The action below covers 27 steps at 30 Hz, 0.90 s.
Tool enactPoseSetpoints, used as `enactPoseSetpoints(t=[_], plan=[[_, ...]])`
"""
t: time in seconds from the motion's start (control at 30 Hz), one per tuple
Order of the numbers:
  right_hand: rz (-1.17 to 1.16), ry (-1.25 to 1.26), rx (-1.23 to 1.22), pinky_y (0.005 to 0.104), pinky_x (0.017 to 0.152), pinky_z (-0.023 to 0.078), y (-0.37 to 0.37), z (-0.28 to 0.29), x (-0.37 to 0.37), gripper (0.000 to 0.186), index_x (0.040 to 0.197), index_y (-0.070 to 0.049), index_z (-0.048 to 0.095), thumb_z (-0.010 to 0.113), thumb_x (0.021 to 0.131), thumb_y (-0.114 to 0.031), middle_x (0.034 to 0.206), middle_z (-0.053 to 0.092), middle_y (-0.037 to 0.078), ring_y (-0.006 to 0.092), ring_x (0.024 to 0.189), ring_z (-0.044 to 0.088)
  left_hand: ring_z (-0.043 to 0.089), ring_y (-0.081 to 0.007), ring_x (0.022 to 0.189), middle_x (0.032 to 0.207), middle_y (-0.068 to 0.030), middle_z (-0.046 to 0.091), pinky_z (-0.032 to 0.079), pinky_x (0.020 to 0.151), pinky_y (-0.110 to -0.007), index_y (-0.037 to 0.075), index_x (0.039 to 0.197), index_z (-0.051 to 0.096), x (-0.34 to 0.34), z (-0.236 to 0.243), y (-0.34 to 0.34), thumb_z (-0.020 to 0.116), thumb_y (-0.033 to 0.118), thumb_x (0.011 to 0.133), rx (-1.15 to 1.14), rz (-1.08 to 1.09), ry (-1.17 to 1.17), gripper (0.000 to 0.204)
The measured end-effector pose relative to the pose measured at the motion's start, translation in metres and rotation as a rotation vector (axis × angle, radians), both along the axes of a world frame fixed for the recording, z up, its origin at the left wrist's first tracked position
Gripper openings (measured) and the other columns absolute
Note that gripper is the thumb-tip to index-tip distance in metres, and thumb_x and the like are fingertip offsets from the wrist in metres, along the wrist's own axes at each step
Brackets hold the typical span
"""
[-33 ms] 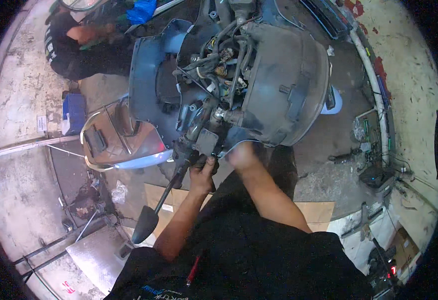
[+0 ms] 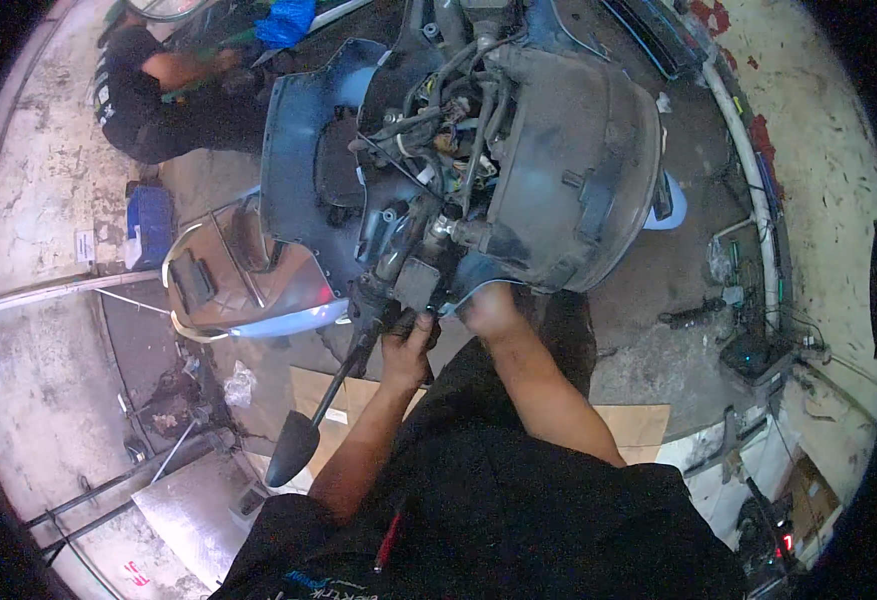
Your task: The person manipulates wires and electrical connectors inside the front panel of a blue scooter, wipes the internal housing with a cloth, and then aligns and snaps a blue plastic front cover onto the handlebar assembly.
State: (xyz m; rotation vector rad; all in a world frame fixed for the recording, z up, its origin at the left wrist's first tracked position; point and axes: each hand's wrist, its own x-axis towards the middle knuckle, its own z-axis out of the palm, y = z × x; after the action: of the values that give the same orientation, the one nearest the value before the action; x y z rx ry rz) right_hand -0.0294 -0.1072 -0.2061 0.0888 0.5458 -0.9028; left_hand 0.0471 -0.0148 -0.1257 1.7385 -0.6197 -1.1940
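A partly dismantled scooter front stands before me, its wiring harness (image 2: 448,140) bare in the middle. My left hand (image 2: 406,342) is closed around the lower end of the handlebar (image 2: 390,262), thumb up, just below a square dark reservoir (image 2: 417,284). From that end a mirror (image 2: 293,449) sticks out on a long black stem toward my left forearm. My right hand (image 2: 492,310) reaches in at the lower edge of the large dusty front panel (image 2: 558,170). It is slightly blurred, and its fingers are hidden behind the panel edge.
A co-worker (image 2: 148,95) crouches at the far left by a blue bag (image 2: 284,22). A blue bin (image 2: 148,225) and a detached body panel (image 2: 258,275) lie on the left. Flattened cardboard (image 2: 628,422) is under me. A dark box (image 2: 755,355) with cables sits at right.
My right hand has shifted very slightly at the panel edge. The co-worker's arm at far left has moved a little. My left hand stays in place.
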Motion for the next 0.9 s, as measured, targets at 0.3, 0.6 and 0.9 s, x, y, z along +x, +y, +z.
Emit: enactPoseSetpoints(t=[0.3, 0.6, 0.9], plan=[[0.075, 0.454, -0.406, 0.0352, 0.09, 0.046, 0.003, -0.051, -0.016, 0.03, 0.117, -0.008, 0.054, 0.055, 0.09, -0.019, 0.117, 0.056, 0.007, 0.0246, 0.102, 0.057, 0.042, -0.0107, 0.057, 0.064, 0.0001, 0.049, 0.032, 0.052, -0.026, 0.007, 0.073, 0.053, -0.003, 0.007, -0.009, 0.058, 0.04, 0.088, -0.023, -0.008, -0.038, 0.037], [0.447, 1.213, -1.014, 0.0356, 0.087, 0.046, -0.023, -0.051, -0.048, 0.025, 0.111, -0.007, 0.056, 0.055, 0.089, -0.02, 0.109, 0.057, 0.007, 0.025, 0.098, 0.057, 0.046, -0.011, 0.059, 0.067, -0.0005, 0.053, 0.035, 0.053, -0.027, 0.006, 0.076, 0.056, 0.003, -0.008, 0.003, 0.06, 0.034, 0.088, -0.054, -0.022, 0.003, 0.03], [0.68, 1.374, -1.28, 0.036, 0.084, 0.046, -0.047, -0.044, -0.049, 0.023, 0.105, -0.006, 0.058, 0.055, 0.089, -0.022, 0.101, 0.059, 0.008, 0.0253, 0.093, 0.057, 0.055, -0.0198, 0.088, 0.096, -0.0111, 0.063, 0.043, 0.081, -0.033, -0.004, 0.107, 0.059, -0.023, 0.021, -0.01, 0.054, 0.03, 0.092, -0.036, 0.068, -0.126, 0.038]])
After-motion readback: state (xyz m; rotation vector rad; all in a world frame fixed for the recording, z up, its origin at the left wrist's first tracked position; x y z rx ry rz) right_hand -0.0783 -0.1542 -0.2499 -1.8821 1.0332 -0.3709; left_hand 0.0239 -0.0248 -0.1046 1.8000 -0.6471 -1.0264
